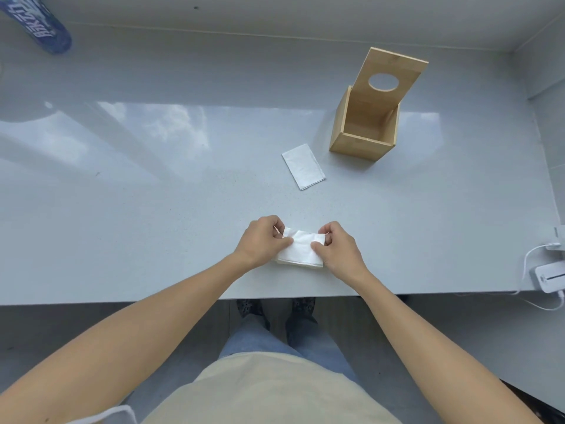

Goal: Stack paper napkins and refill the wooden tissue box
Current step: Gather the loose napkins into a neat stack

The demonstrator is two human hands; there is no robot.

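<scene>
A white folded napkin (301, 248) lies near the front edge of the pale counter, pinched at both ends. My left hand (263, 240) grips its left end and my right hand (334, 247) grips its right end. A second folded napkin (303, 166) lies flat further back, apart from both hands. The wooden tissue box (357, 142) stands at the back right, empty inside, with its lid (394, 67) swung up and a round hole in the lid.
A blue bottle (39, 24) lies at the far left corner. A white device (550, 278) with cables sits at the counter's right edge. The wall runs along the back and right. My legs and shoes show below the counter's front edge.
</scene>
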